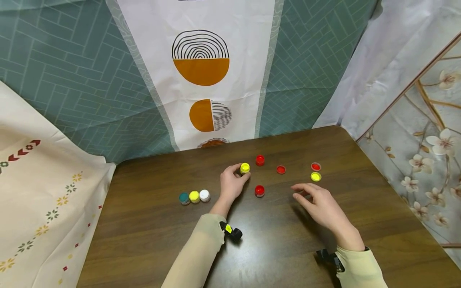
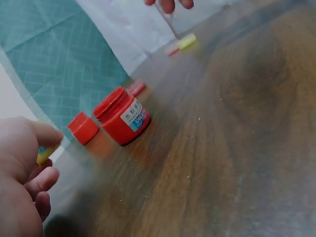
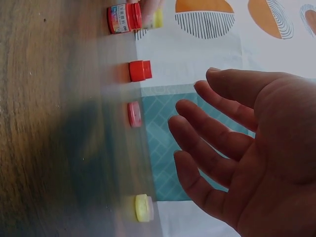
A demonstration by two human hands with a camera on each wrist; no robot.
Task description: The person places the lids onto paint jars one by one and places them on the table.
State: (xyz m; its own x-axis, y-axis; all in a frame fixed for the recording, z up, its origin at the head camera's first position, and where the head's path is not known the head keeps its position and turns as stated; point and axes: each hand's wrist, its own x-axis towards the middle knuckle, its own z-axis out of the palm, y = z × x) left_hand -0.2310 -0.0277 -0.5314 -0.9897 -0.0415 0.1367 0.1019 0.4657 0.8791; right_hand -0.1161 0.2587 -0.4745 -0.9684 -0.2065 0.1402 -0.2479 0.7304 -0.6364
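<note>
My left hand (image 1: 232, 183) pinches an uncapped yellow paint jar (image 1: 245, 168) between thumb and fingers at the back middle of the table. In the left wrist view the fingers hide most of that jar. Just right of it stand two uncapped red paint jars, one farther back (image 1: 260, 160) and one nearer (image 1: 259, 191). My right hand (image 1: 318, 204) hovers over the right part of the table with fingers loosely bent and nothing in them. Beyond its fingertips lie a yellow lid (image 1: 315, 177) and a red lid (image 1: 315, 167), close together. Another red lid (image 1: 281, 169) lies nearer the red jars.
Left of my left forearm, a dark teal jar (image 1: 184, 198), a yellow jar (image 1: 194, 196) and a white jar (image 1: 204, 195) stand in a row. The brown wooden table (image 1: 144, 240) ends at the back against a patterned curtain (image 1: 137, 116).
</note>
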